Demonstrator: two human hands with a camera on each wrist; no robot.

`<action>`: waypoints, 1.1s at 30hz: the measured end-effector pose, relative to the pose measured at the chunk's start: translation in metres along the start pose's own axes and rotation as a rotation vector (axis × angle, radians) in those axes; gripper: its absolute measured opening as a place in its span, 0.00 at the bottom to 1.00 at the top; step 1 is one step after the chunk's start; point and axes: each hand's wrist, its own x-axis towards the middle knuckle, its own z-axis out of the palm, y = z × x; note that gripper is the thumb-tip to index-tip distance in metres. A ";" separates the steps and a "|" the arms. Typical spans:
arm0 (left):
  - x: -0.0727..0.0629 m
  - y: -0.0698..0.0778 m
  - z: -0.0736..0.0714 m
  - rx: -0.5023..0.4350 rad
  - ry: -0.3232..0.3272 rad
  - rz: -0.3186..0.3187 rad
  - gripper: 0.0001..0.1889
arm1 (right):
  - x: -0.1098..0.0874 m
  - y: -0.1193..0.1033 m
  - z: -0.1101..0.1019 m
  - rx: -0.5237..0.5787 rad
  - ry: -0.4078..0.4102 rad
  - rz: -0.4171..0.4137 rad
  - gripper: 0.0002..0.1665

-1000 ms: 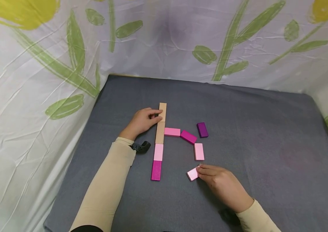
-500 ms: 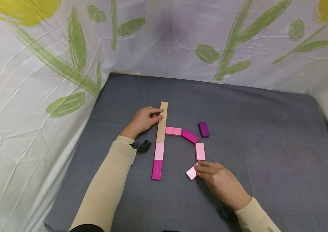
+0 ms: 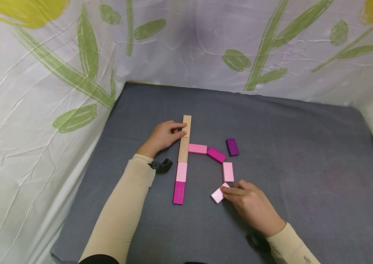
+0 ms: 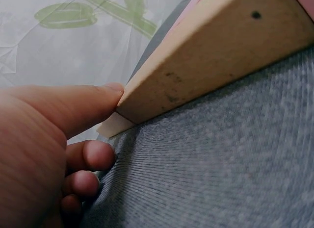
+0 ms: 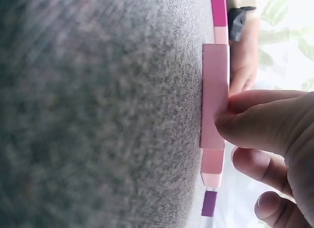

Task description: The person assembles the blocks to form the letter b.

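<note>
My left hand point(image 3: 162, 136) rests its thumb and index fingertips on the far natural-wood block point(image 3: 187, 126). That block tops a straight column with a second wooden block point(image 3: 183, 149), a light pink block point(image 3: 181, 172) and a magenta block point(image 3: 178, 193). My right hand point(image 3: 254, 208) pinches a slanted pale pink block point(image 3: 217, 196) between thumb and index finger, flat on the cloth; its other fingers are off the block. The slanted block's upper corner lies close below an upright pale pink block point(image 3: 228, 172); in the right wrist view the pinched block point(image 5: 215, 81) hides part of the column.
A pink block point(image 3: 198, 149) extends from the column, followed by a slanted magenta block point(image 3: 216, 154). A purple block point(image 3: 232, 147) lies apart, farther back. Grey cloth point(image 3: 305, 165) covers the table, with a white flower-patterned curtain point(image 3: 193, 44) behind and at the sides.
The pinched pale pink block has shifted slightly toward the upright pale pink block. My right fingers have slid and partly lifted, uncovering more of it. My left hand stays on the wooden block.
</note>
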 end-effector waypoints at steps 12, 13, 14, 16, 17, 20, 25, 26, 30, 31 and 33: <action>0.000 0.000 0.000 -0.010 -0.004 -0.004 0.21 | 0.002 0.000 0.000 0.004 0.015 0.013 0.21; -0.001 0.000 0.000 -0.012 -0.004 -0.004 0.21 | 0.002 0.000 0.000 0.004 0.015 0.015 0.20; -0.001 0.000 0.000 -0.012 -0.005 -0.004 0.21 | 0.002 0.000 0.000 0.004 0.016 0.018 0.20; -0.001 0.000 -0.001 -0.016 -0.006 -0.008 0.21 | 0.002 0.000 0.001 0.007 0.012 0.027 0.20; -0.001 0.000 -0.001 -0.017 -0.006 -0.011 0.21 | 0.002 0.000 0.001 0.008 0.010 0.031 0.20; -0.001 0.002 -0.001 -0.021 -0.007 -0.020 0.21 | 0.002 0.000 0.002 0.009 0.006 0.039 0.21; -0.002 0.004 -0.002 -0.016 -0.014 -0.031 0.21 | 0.003 -0.001 0.000 0.014 0.024 0.030 0.22; -0.002 0.004 -0.002 -0.016 -0.015 -0.030 0.21 | 0.003 -0.002 -0.001 0.020 0.034 0.030 0.22; -0.001 0.004 -0.002 -0.021 -0.015 -0.022 0.21 | 0.008 -0.001 -0.007 0.048 0.078 0.044 0.22; -0.002 0.004 -0.002 -0.024 -0.014 -0.021 0.21 | 0.009 0.000 -0.009 0.052 0.087 0.047 0.22; -0.002 0.003 -0.002 -0.028 -0.014 -0.024 0.21 | 0.013 0.004 -0.014 0.061 0.102 0.063 0.21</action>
